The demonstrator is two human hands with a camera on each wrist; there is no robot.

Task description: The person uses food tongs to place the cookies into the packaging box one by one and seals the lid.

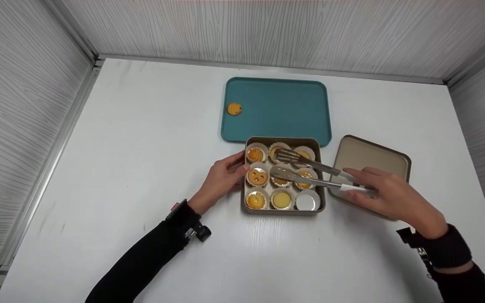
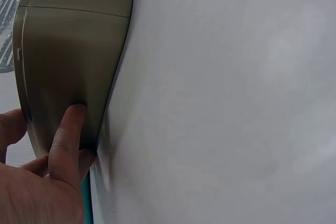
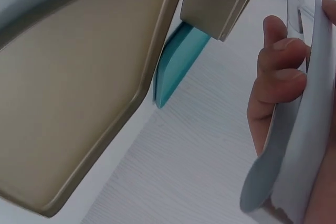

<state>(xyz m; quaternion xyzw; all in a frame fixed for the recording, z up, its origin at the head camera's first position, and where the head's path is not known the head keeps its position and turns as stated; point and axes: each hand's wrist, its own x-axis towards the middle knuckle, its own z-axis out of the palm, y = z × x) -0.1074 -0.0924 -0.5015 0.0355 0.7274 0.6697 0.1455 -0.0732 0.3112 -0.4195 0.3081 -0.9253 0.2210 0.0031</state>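
Observation:
My left hand [image 1: 225, 179] holds the left side of a gold-brown tin box [image 1: 282, 213], fingers against its outer wall and thumb at its rim. Inside, small cookies and tarts sit in paper cups in rows, among them a swirl cookie [image 1: 255, 155] and a pale yellow tart [image 1: 281, 200]. The front right paper cup [image 1: 307, 200] shows only its shiny base. With my right hand [image 1: 394, 195] I grip metal tongs [image 1: 324, 182] by their white handles. Their two tips are spread apart over the back and middle rows, and nothing shows between them.
Behind the box lies a teal tray [image 1: 284, 110] with a round cookie [image 1: 234, 109] near its left edge. The tin lid [image 1: 369, 155] rests at the right, partly under my right hand in the head view. Grey panels [image 1: 267, 33] border the white table.

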